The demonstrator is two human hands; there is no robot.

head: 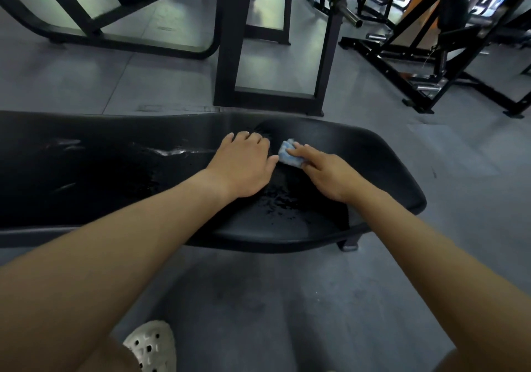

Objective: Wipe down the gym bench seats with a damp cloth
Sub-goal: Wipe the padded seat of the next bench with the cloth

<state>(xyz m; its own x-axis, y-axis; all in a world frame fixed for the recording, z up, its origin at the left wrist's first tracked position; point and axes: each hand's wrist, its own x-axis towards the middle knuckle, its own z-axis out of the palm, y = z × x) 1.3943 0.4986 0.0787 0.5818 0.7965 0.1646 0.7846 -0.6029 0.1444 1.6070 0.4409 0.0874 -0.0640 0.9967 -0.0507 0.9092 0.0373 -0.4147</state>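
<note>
A long black padded gym bench (379, 165) runs across the middle of the view, its rounded end at the right. Wet streaks and droplets shine on the pad around the centre. My right hand (324, 173) holds a small folded blue-and-white cloth (288, 157) against the seat, fingers curled over it. My left hand (244, 162) lies palm down on the pad just left of the cloth, fingers bent at the tips and holding nothing. Both forearms reach in from the bottom of the frame.
Grey rubber floor (459, 228) surrounds the bench. A black rack frame (230, 55) stands right behind it, another curved machine base (129, 44) at back left, and a black angled machine with chrome pegs (425, 64) at back right. My white perforated shoe (152, 346) shows below.
</note>
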